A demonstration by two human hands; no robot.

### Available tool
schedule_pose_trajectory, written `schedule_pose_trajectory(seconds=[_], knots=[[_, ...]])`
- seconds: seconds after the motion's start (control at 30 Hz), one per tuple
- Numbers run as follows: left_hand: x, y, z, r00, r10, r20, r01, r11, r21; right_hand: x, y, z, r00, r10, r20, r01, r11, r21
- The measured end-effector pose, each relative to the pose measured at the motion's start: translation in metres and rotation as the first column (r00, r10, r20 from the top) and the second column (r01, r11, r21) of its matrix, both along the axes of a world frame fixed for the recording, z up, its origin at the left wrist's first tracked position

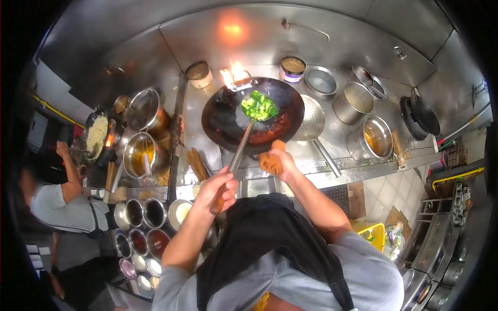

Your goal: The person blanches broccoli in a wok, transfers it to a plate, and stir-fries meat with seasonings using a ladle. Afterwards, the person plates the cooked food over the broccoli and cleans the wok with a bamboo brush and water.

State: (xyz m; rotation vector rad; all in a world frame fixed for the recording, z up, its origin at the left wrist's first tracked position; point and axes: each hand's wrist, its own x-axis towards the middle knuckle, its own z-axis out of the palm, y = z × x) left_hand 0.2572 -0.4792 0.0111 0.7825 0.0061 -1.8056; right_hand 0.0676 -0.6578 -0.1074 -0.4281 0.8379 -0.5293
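My left hand (pixel 219 191) is wrapped round the wooden end of a long-handled ladle (pixel 243 146). The ladle's bowl, heaped with green vegetables (pixel 259 105), is over the dark wok (pixel 220 115). My right hand (pixel 281 159) grips an orange-brown cloth (pixel 271 161) at the wok's near rim. Flames (pixel 236 73) rise behind the wok's far edge.
A perforated strainer (pixel 312 120) lies right of the wok, with metal pots (pixel 354 102) beyond. Bamboo brushes (pixel 197 165) stand on the left. Sauce containers (pixel 155 212) are at lower left. Another person (pixel 62 205) works at a wok further left.
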Motion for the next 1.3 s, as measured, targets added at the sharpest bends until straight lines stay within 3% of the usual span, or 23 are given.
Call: schedule_pose_trajectory(seconds=[0.1,0.17,0.23,0.3,0.37,0.4,0.47,0.57,0.63,0.67,0.73,0.87,0.9,1.0,1.03,1.1,1.13,1.17,1.23,1.27,1.3], knots=[[0.024,0.011,0.018,0.998,-0.001,0.063,0.002,1.000,-0.019,-0.009,0.035,0.017,1.000,0.001,0.023,-0.001,1.000,-0.018],[0.033,0.025,0.038,0.984,-0.012,0.176,0.003,0.998,0.055,-0.021,0.033,0.024,1.000,-0.009,0.008,0.009,1.000,-0.020],[0.044,0.037,0.055,0.974,0.007,0.227,-0.036,0.992,0.122,-0.023,0.021,0.036,0.999,-0.038,-0.011,0.039,0.995,0.090],[0.058,0.048,0.065,0.942,-0.037,0.332,-0.030,0.981,0.193,-0.027,0.033,0.040,0.999,-0.008,-0.037,0.009,1.000,0.026],[0.061,0.058,0.071,0.907,-0.111,0.407,0.014,0.972,0.233,-0.037,0.067,0.006,0.994,-0.035,-0.102,-0.002,0.939,-0.343],[0.061,0.060,0.073,0.864,-0.184,0.469,0.049,0.958,0.284,-0.042,0.082,-0.017,0.965,-0.077,-0.251,-0.059,0.867,-0.494],[0.052,0.056,0.080,0.866,-0.216,0.450,0.095,0.956,0.277,-0.049,0.095,-0.013,0.880,-0.160,-0.447,-0.194,0.738,-0.646],[0.038,0.048,0.060,0.907,-0.224,0.358,0.153,0.964,0.216,-0.050,0.082,-0.002,0.912,-0.099,-0.399,-0.178,0.781,-0.599],[0.030,0.036,0.032,0.975,-0.166,0.147,0.154,0.984,0.090,-0.048,0.074,-0.005,0.917,-0.063,-0.393,-0.182,0.812,-0.555],[0.024,0.032,0.017,0.991,-0.122,0.054,0.121,0.992,0.035,-0.048,0.076,-0.009,0.947,-0.061,-0.315,-0.100,0.876,-0.472],[0.003,0.025,-0.004,0.990,-0.084,-0.113,0.078,0.995,-0.060,-0.049,0.083,-0.016,0.974,-0.116,-0.194,0.034,0.925,-0.379],[-0.052,0.027,-0.026,0.927,-0.019,-0.375,-0.036,0.990,-0.138,-0.070,0.073,0.007,0.995,0.003,-0.097,-0.022,0.981,-0.194],[-0.063,0.031,-0.026,0.922,0.008,-0.386,-0.062,0.990,-0.128,-0.075,0.066,0.007,0.994,0.042,-0.096,-0.060,0.978,-0.199],[-0.101,0.039,-0.024,0.950,0.096,-0.297,-0.132,0.986,-0.106,-0.095,0.032,-0.006,0.988,0.132,-0.077,-0.132,0.991,0.000],[-0.117,0.044,-0.021,0.953,0.171,-0.251,-0.192,0.979,-0.063,-0.102,0.021,-0.009,0.985,0.172,0.013,-0.171,0.985,-0.022],[-0.153,0.053,-0.011,0.950,0.270,-0.155,-0.289,0.950,-0.117,-0.117,-0.012,-0.039,0.977,0.211,-0.014,-0.209,0.958,-0.195],[-0.172,0.061,-0.009,0.930,0.348,-0.117,-0.356,0.933,-0.054,-0.116,-0.026,-0.034,0.965,0.257,0.058,-0.244,0.954,-0.171],[-0.188,0.067,-0.005,0.911,0.398,-0.109,-0.407,0.910,-0.077,-0.120,-0.059,-0.066,0.942,0.321,0.100,-0.298,0.935,-0.194],[-0.221,0.084,-0.005,0.845,0.518,-0.129,-0.533,0.835,-0.136,-0.115,-0.080,-0.060,0.919,0.395,0.014,-0.355,0.841,-0.408],[-0.237,0.096,0.000,0.799,0.586,-0.137,-0.601,0.788,-0.132,-0.114,-0.072,-0.036,0.900,0.428,0.075,-0.382,0.861,-0.337],[-0.252,0.109,0.007,0.759,0.635,-0.142,-0.651,0.748,-0.134,-0.113,-0.084,-0.049,0.884,0.468,0.001,-0.445,0.841,-0.309]])
